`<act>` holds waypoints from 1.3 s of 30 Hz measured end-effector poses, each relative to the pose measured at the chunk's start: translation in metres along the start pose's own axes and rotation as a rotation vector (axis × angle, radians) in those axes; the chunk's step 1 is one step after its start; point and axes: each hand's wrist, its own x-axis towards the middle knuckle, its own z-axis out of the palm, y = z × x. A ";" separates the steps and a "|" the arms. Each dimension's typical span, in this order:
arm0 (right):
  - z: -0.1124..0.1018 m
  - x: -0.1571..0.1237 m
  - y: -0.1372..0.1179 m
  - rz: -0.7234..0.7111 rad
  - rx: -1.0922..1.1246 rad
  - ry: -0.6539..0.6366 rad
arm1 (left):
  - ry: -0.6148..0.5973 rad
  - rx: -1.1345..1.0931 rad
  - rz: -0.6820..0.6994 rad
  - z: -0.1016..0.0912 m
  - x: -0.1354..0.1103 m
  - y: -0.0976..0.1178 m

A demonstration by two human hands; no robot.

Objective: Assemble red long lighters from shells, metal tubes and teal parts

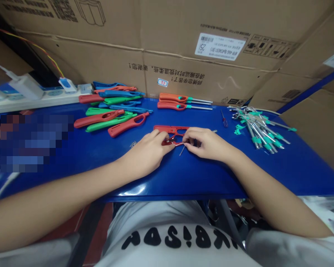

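A red plastic lighter shell [171, 130] lies flat on the blue table [183, 178] in front of me. My left hand [147, 150] has its fingers curled and pressed on the shell's near edge. My right hand [206, 142] pinches at the shell's right part, where a thin metal wire [182, 150] sticks out toward me. What sits between the fingertips is too small to name.
Several red, green and blue shell halves [111, 111] lie at the back left. Two orange assembled lighters [183, 102] rest by the cardboard boxes [169, 48]. A heap of metal tubes with teal parts [258, 128] sits right. A small screwdriver [224, 119] and a power strip [36, 97] are nearby.
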 end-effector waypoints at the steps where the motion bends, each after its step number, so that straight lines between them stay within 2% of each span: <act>1: 0.000 0.000 0.000 0.003 0.001 0.005 | 0.001 0.002 0.002 0.000 0.000 0.000; 8: 0.000 0.001 0.001 0.000 0.017 0.025 | 0.016 0.055 0.006 0.001 -0.002 0.002; 18: 0.005 0.000 0.004 -0.020 -0.073 0.020 | 0.115 -0.005 -0.008 0.010 -0.004 -0.001; 25: 0.004 -0.002 -0.003 0.015 -0.168 -0.004 | 0.121 -0.037 -0.015 0.008 -0.002 0.000; 34: -0.001 -0.001 0.001 -0.030 -0.054 0.018 | 0.115 0.003 0.001 0.007 -0.003 0.002; 39: -0.001 -0.001 -0.002 -0.018 -0.093 -0.001 | 0.109 0.011 0.006 0.007 -0.003 0.001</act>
